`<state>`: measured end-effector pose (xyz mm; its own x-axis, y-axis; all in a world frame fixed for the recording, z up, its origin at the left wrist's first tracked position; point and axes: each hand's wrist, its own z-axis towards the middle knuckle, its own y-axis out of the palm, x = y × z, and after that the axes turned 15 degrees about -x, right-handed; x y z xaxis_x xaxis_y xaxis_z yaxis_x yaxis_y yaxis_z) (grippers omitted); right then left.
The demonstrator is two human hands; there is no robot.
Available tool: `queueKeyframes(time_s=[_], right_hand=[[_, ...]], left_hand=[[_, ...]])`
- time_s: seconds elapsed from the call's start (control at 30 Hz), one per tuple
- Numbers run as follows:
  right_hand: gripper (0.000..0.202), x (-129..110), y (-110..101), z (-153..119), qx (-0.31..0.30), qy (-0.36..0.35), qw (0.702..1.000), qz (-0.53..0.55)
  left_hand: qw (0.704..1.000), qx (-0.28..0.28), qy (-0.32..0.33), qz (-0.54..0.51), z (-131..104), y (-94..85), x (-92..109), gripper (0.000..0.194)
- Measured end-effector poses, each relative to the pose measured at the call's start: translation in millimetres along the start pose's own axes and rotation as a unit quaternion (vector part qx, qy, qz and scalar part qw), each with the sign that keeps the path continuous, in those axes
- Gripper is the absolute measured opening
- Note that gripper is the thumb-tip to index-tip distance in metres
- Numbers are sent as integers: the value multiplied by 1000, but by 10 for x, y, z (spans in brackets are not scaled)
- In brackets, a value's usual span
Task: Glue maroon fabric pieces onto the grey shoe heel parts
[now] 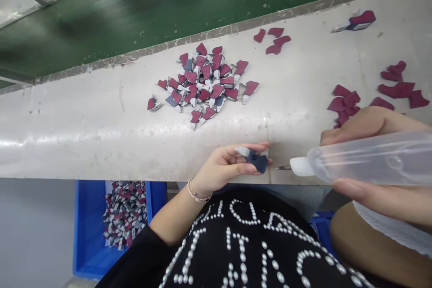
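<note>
Near the table's front edge, my left hand [224, 166] pinches a dark blue and white plastic part [256, 160] between thumb and fingers. At the right, my right hand [367, 157] is wrapped round a translucent squeeze bottle [371, 158] with a white cap and a thin metal tip. The tip points left at the part, a small gap away from it. Several loose maroon pieces [344, 102] lie just beyond my right hand. A heap of assembled maroon, white and blue parts [202, 81] sits on the table's middle.
A green conveyor belt [168, 9] runs along the far side of the white table [84, 130]. More maroon pieces [276, 45] and one part with maroon on it [361, 20] lie at the back right. Below the left front edge stands a blue bin [89, 234] of parts.
</note>
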<state>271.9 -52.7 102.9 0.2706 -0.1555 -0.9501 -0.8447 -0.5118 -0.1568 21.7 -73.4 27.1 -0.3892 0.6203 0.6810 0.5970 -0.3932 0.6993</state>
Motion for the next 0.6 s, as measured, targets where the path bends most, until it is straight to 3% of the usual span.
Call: queueKeyframes(time_s=[0.2,0.37,0.6], right_hand=[[38,-183,235,-34,24,-55,991,-124],[39,-174,234,-1,30,-113,975,-188],[33,-206,244,56,4,-131,966,-224]], left_hand=[[999,-8,32,11,-45,88,0,25],[999,-21,47,-9,-71,123,-2,21],[999,-12,51,11,-85,142,-4,22]])
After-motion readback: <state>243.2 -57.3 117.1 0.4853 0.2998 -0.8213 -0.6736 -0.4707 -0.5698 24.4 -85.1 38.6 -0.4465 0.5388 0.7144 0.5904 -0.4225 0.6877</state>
